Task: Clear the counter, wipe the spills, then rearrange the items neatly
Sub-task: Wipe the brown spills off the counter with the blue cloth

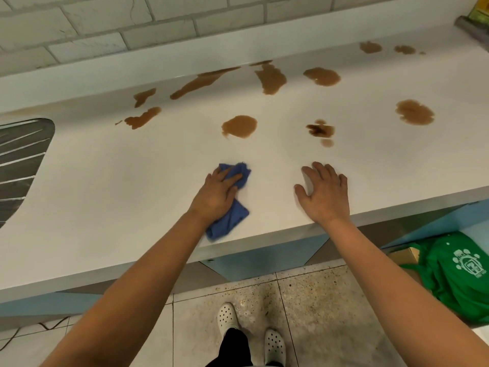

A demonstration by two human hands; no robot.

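A white counter (132, 186) runs across the view, dotted with several brown spills. One round spill (239, 126) lies just beyond my left hand, a darker one (320, 129) beyond my right hand, and more spread toward the back wall. My left hand (215, 196) presses down on a crumpled blue cloth (230, 215) near the counter's front edge. My right hand (324, 193) lies flat on the bare counter, fingers spread, holding nothing.
A steel sink drainboard (18, 165) is set into the counter at the left. A grey object (473, 27) sits at the far right corner. Below the counter on the right lies a green bag (455, 274). My white shoes stand on the tiled floor.
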